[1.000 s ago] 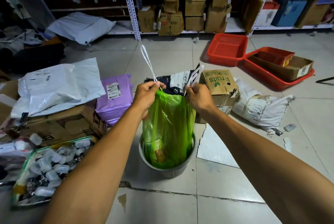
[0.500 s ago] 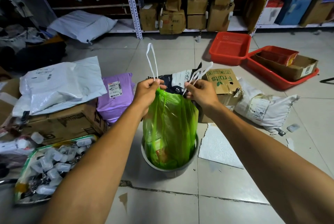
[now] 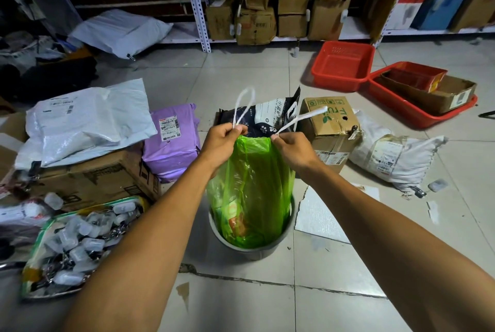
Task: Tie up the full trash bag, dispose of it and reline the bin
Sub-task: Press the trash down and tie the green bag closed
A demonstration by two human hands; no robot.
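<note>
pale tiled floor [image 3: 257, 71] cracked near the round grey bin [image 3: 249, 247]; metal shelving [image 3: 203, 10] with cardboard boxes behind. translucent green trash bag [image 3: 251, 189] stands in the bin. left hand [image 3: 221, 141] and right hand [image 3: 293, 150] each pinched shut on a white drawstring loop [image 3: 243, 103], hands slightly apart.

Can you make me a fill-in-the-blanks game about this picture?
1. The trash bag is coloured ____.
2. Both hands, left and right, pinch white ____.
3. The bag's bottom sits in a grey ____.
4. Far right on the floor lie baskets coloured ____.

Answers: green; drawstrings; bin; red
</note>
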